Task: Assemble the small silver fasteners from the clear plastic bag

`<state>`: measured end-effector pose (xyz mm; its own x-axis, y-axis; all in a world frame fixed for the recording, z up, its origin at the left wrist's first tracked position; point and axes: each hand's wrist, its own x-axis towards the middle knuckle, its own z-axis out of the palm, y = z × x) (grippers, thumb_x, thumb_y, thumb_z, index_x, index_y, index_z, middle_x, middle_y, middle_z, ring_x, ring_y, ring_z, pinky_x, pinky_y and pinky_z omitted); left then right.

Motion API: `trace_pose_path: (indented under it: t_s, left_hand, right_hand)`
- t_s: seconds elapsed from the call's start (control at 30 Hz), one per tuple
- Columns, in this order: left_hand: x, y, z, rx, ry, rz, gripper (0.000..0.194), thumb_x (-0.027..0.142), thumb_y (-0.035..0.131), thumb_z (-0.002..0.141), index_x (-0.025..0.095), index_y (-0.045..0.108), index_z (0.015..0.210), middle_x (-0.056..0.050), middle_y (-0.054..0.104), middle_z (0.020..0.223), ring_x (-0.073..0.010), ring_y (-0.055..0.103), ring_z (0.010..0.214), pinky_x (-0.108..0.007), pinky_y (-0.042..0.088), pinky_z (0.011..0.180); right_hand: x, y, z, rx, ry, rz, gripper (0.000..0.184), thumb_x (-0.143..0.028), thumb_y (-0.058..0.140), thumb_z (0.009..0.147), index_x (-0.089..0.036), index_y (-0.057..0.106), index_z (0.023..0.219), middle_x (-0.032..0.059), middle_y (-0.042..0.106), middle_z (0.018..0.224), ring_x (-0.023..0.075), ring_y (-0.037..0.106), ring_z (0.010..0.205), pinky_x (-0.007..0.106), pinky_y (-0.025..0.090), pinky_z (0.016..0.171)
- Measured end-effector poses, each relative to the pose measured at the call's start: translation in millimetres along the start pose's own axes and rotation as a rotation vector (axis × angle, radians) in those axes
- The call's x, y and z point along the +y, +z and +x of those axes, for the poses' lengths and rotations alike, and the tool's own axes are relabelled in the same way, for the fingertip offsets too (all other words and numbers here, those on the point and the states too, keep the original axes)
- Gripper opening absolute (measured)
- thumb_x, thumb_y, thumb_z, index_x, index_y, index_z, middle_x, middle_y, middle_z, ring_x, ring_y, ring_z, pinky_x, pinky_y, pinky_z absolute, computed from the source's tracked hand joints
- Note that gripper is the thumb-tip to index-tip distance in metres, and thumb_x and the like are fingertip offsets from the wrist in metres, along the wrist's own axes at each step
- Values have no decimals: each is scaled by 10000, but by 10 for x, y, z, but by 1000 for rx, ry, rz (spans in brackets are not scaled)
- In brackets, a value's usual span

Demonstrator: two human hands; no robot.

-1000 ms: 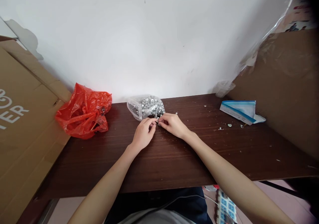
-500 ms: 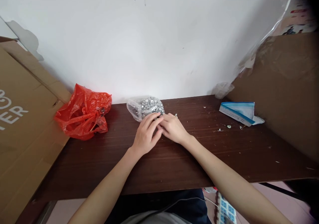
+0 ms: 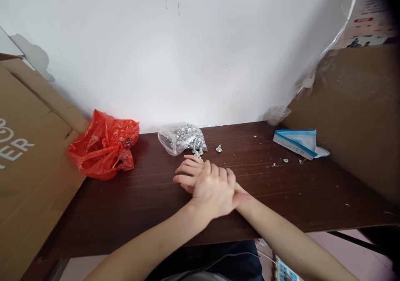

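Observation:
My left hand [image 3: 215, 193] lies across the back of my right hand near the wrist, its fingers curled over it. Below it my right hand [image 3: 187, 173] rests low over the table, fingers stretched out to the left and slightly apart; its palm is hidden. Just beyond the right fingertips, a few silver screws [image 3: 197, 152] lie in a small cluster, and a single screw [image 3: 218, 148] stands head-down to their right. Behind them sits a clear plastic bag [image 3: 168, 140] filled with many metal screws, its mouth facing left.
A crumpled red plastic bag [image 3: 104, 143] sits at the left beside a cardboard box [image 3: 34, 168]. On the right are a blue-and-white packet [image 3: 295, 142], small scraps [image 3: 285, 160], a clear plastic cup [image 3: 277, 115] and another cardboard panel [image 3: 350, 118]. A white wall rises behind the brown table [image 3: 140, 214].
Both hands have drawn back from the screw bag toward me. My left hand has moved right, onto my right hand, whose fingers are now stretched out. The loose screws have come into view.

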<state>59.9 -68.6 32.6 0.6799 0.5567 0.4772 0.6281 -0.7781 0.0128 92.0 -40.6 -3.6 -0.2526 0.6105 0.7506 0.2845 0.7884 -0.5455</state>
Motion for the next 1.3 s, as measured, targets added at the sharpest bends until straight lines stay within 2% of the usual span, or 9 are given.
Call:
trace_pose_path:
  t_s: [0.13,0.23,0.33,0.5,0.67,0.73,0.87,1.07,1.3]
  left_hand:
    - [226,88,112,-71,147,151,690,663,313,876,85,690,887,-121,647,720,-238,611,671,-416,415,756]
    - [280,180,192,-60,193,101,691,672,282,880,118,674,751,-103,628,699,-227,597,674,-386,393,720]
    - [303,286,233,-34,369,-19,722,723,259,851,134,657,725,-82,609,673,-224,578,687,-367,383,678]
    - [340,385,185,57,459,-126,671,695,280,865,136,649,821,-66,627,770,-218,570,772,-468,365,925]
    - [308,264,124,46,512,-114,620,568,330,923,82,562,1229,-149,592,1223,-291,488,1196,-493,228,1119]
    - [233,209,126,10,570,-98,506,436,374,948,102,518,1300,-129,526,1349,-271,422,1293,-485,202,1148]
    - [14,191,108,-51,616,-89,429,190,382,942,178,485,1359,-41,440,1462,-200,340,1384,-413,202,1178]
    - [-85,193,-12,-77,545,-147,460,153,380,930,200,456,1381,-37,348,1519,-177,251,1432,-428,243,1168]
    - [-134,186,2,-116,465,-236,449,188,440,915,230,475,1361,-74,356,1512,-190,248,1433,-454,302,1135]
  right_hand:
    - [24,-416,216,-336,-350,-272,169,-184,521,868,-244,671,914,34,688,944,213,600,944,453,416,1027]
    - [71,-592,285,-268,-423,-401,155,-181,501,884,-217,647,922,30,692,971,195,591,975,425,409,1025]
    - [107,-678,286,-108,-417,-506,174,-163,519,866,-196,620,1004,77,642,1157,216,557,1099,445,402,996]
    - [183,-811,266,229,-249,-657,211,-130,547,830,-229,594,1010,74,601,1210,240,555,1097,437,385,931]
    - [397,-992,282,407,114,-701,152,-204,491,867,-219,560,1001,83,578,1196,253,521,1101,429,357,926]
    - [520,-1046,275,428,263,-704,177,-228,476,866,-209,546,1027,91,571,1198,260,505,1103,423,363,912]
    - [738,-1056,210,174,496,-773,274,-292,505,850,-173,552,1092,127,583,1149,291,510,1071,448,360,906]
    - [832,-1029,85,-217,656,-938,485,-551,542,827,-128,638,1044,177,599,1036,342,523,1002,480,376,838]
    - [881,-1079,76,-282,683,-863,207,-351,585,853,-153,647,852,120,575,918,245,551,844,363,421,733]
